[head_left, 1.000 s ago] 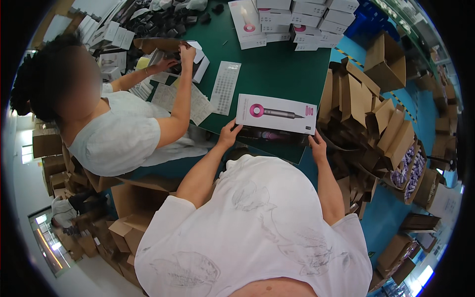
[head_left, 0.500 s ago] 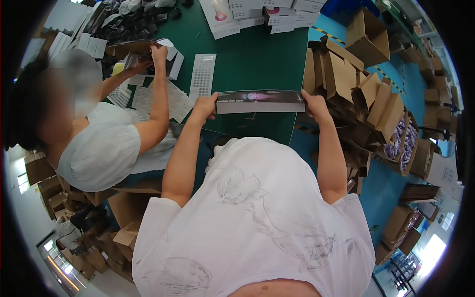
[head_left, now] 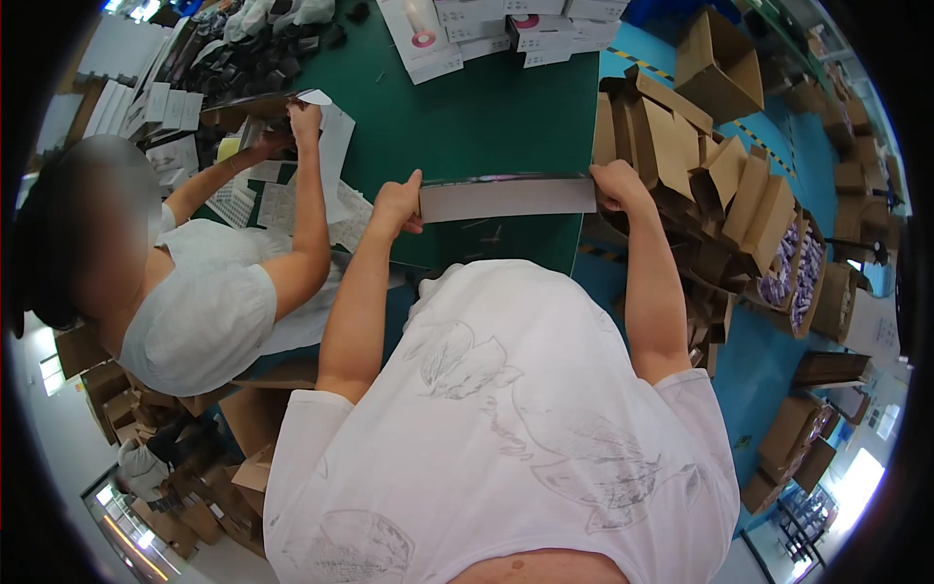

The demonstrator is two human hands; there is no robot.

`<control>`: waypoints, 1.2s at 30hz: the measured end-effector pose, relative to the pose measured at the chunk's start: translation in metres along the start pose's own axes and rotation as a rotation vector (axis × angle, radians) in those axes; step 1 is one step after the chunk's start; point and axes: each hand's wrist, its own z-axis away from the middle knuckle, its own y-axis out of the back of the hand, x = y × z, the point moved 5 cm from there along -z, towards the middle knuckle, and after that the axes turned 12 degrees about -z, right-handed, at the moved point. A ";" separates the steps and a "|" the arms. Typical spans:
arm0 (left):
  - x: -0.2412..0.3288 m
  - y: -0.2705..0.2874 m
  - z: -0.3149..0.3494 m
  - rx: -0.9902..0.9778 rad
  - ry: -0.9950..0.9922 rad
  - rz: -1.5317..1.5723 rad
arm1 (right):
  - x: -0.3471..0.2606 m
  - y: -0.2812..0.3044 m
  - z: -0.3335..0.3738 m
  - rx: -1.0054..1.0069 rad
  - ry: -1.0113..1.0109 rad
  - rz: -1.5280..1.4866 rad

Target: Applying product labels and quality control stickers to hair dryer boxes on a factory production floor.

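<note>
A long, narrow product box (head_left: 508, 200) is held level in front of me over the near part of the green table (head_left: 467, 127). Its plain white side faces me, and only a thin strip of the dark printed face shows along the far edge. My left hand (head_left: 397, 206) grips the left end, thumb on top. At the other end, my right hand (head_left: 621, 187) is closed on the box. Fingers behind and under the box are partly hidden.
On the left a co-worker's hands (head_left: 304, 125) work at a cardboard carton (head_left: 243, 112). White printed boxes (head_left: 467, 29) are stacked at the far edge, with black parts (head_left: 268, 63) piled to their left. Brown cartons (head_left: 671, 146) crowd the right side beyond the table edge.
The box has tilted, so its printed face has turned out of sight and its white side shows more. The sticker sheet beyond my left hand is gone from its spot.
</note>
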 end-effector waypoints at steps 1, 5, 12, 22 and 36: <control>0.002 0.001 0.000 0.015 0.008 -0.001 | 0.000 0.002 0.001 0.024 -0.047 0.029; 0.011 0.003 0.003 0.097 -0.004 0.030 | -0.008 0.004 0.011 0.044 -0.032 -0.184; 0.000 0.004 0.005 -0.056 -0.170 0.000 | 0.012 0.009 0.021 -0.251 0.149 -0.228; -0.004 0.004 -0.002 0.333 -0.493 -0.423 | 0.020 -0.006 0.008 0.040 0.262 -0.203; 0.000 -0.005 0.022 0.495 -0.571 -0.586 | 0.020 -0.018 0.020 0.313 0.509 0.141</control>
